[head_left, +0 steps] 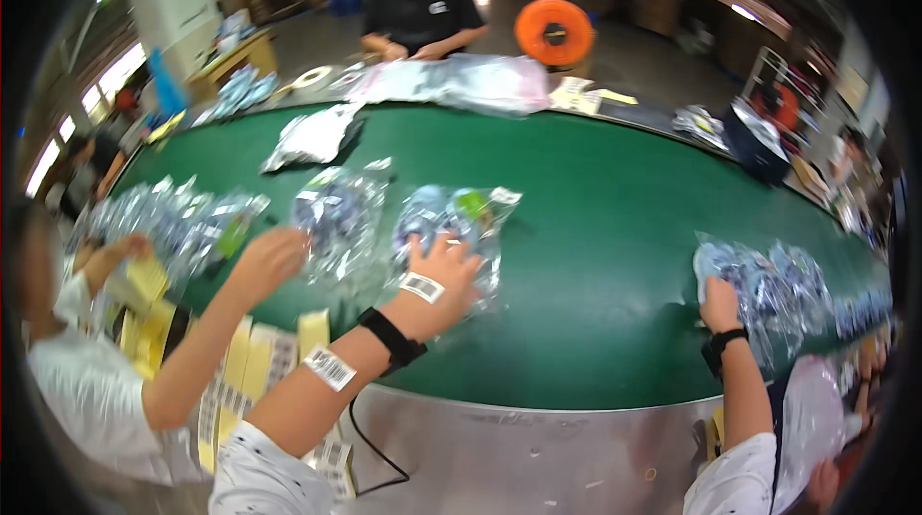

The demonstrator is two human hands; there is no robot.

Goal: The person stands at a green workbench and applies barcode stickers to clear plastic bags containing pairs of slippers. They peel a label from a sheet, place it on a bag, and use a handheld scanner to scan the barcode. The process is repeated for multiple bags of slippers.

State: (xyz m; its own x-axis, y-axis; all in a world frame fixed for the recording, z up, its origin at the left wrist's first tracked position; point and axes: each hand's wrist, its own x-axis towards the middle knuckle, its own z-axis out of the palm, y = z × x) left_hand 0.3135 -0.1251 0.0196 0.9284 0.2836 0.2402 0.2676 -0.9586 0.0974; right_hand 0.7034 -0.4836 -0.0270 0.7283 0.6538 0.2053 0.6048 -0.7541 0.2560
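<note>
My left hand (440, 282) lies palm down with its fingers apart on a clear plastic bag (468, 222) on the green conveyor belt (576, 198). Inside that bag are light blue items that look like slippers, with a bright green patch. White barcode stickers (329, 368) cling to my left hand and forearm. At the right, my right hand (719, 306) closes on the near left edge of another clear bag of light blue slippers (754, 275). Left of my left hand, a similar bag (338, 212) lies close to a co-worker's hand (274, 260).
Several more bagged blue items (178, 222) crowd the belt's left end. Yellow sheets of barcode labels (254, 361) lie at the near left edge, beside a black cable (370, 448). Across the belt are a silver-white bag (312, 137), a standing person (423, 11) and an orange fan (554, 32).
</note>
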